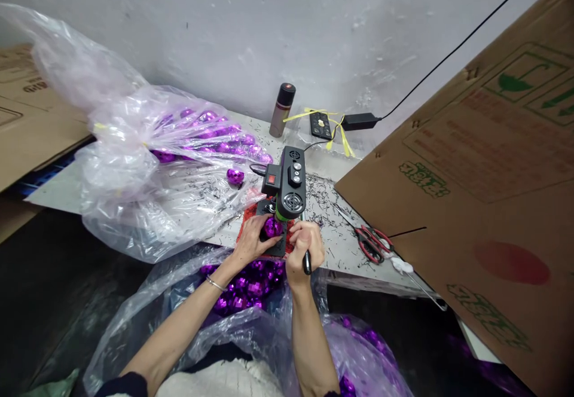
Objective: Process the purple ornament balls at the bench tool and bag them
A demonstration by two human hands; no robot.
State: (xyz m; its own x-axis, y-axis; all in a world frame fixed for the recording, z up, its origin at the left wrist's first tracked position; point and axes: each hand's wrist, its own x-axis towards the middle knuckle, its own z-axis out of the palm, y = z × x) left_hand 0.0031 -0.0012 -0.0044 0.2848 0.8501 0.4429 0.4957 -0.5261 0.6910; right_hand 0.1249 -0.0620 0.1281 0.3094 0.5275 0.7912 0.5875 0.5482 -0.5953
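My left hand (252, 238) has its thumb and fingers closed round a shiny purple ball (273, 227), under the head of a small black machine (293, 182). The machine stands on a black base over a red mat (246, 222). My right hand (307, 246) is wrapped round a black lever handle (307, 263) at the machine's right side. Another purple ball (235, 176) lies to the left of the machine. Below my hands, many purple mirrored balls (244, 289) fill an open plastic bag in front of me.
A tied clear bag (134, 140) of purple balls covers the table's left. Red-handled scissors (372, 243) lie right, beside a large cardboard box (484, 205). A dark bottle (282, 110), a power adapter (360, 121) and a black device (320, 124) are by the wall.
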